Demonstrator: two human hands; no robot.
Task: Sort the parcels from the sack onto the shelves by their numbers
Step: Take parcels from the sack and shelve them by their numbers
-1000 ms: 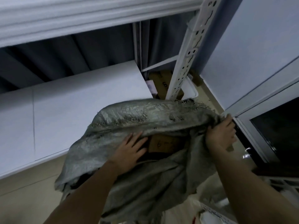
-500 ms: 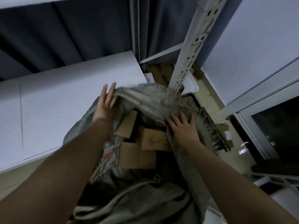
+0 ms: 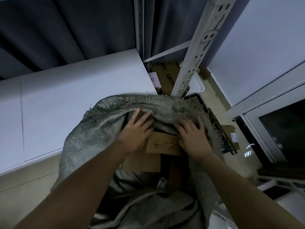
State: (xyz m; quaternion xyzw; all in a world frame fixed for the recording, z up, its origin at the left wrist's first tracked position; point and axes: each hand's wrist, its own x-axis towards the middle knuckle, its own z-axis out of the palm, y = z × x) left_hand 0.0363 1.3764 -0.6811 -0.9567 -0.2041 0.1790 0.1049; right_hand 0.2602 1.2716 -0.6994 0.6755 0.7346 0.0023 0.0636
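So we're at the digging-out step. Both hands are in the mouth of the sack (image 3: 99,129), left hand (image 3: 135,134) and right hand (image 3: 192,138) spread flat, fingers straight, nothing gripped. The parcel (image 3: 162,144) marked 6-3 sits right between them, touching both. Next I'd say curl round its edges, lift it clear, then find its shelf (image 3: 74,96).

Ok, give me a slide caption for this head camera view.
Both hands, left and right, reach into the grey woven sack around a brown cardboard parcel marked 6-3.
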